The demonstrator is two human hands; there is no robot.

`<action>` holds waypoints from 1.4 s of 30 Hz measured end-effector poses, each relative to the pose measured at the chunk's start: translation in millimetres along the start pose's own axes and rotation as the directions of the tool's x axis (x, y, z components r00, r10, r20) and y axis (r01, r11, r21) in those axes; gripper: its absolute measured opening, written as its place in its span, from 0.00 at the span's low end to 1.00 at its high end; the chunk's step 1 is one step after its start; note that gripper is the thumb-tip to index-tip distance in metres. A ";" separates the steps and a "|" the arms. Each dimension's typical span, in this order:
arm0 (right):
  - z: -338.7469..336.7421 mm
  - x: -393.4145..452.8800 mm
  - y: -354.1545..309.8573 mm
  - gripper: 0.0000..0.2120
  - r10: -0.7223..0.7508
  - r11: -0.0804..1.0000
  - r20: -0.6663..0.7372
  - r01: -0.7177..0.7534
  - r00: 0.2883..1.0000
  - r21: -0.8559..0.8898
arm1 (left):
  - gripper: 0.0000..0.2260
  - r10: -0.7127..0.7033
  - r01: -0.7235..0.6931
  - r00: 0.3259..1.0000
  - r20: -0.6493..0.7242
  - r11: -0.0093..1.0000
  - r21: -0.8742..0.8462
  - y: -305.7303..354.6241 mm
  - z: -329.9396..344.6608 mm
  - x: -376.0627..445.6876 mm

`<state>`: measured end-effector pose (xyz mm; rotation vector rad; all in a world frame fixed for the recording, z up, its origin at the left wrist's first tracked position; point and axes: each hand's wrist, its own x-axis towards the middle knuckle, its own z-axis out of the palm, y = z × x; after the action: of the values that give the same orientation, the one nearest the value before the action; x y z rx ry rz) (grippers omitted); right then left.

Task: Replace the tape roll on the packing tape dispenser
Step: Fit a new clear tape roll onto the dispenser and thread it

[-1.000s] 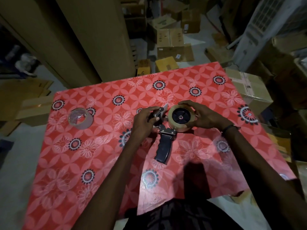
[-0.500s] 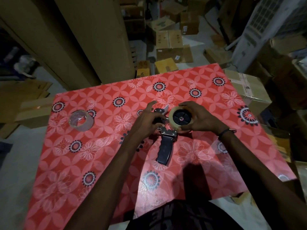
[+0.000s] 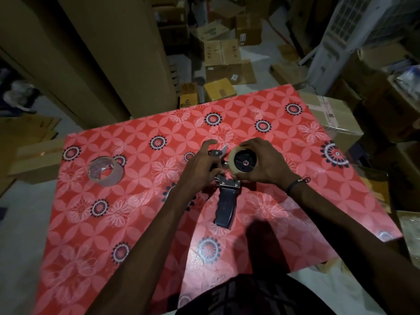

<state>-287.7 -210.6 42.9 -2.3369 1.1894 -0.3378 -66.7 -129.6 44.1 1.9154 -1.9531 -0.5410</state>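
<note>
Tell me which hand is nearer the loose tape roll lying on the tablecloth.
Left. The left hand works at the dispenser's front, apart from the loose roll; the right hand grips the mounted roll, farther away.

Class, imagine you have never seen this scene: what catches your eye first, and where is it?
The red floral tablecloth fills the middle. At its centre lies a tape dispenser, black handle toward the viewer; the right hand cups the tape roll on its hub, and the left hand works at its front end. A second tape roll lies apart, far left.

Dispenser [image 3: 225, 196] mid-table [image 3: 295, 212]; mounted roll [image 3: 242, 163] at its far end; spare roll [image 3: 105, 170] far left.
</note>
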 end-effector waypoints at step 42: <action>-26.0 -14.2 1.7 0.42 -0.166 0.983 0.069 0.159 0.984 0.086 | 0.04 0.080 -0.110 0.984 -0.157 0.976 -0.190 -33.6 13.3 -52.2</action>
<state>-308.4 -208.2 64.0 -2.3605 0.9347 -0.3429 -43.0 -77.5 16.6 1.6811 -1.8137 -0.5277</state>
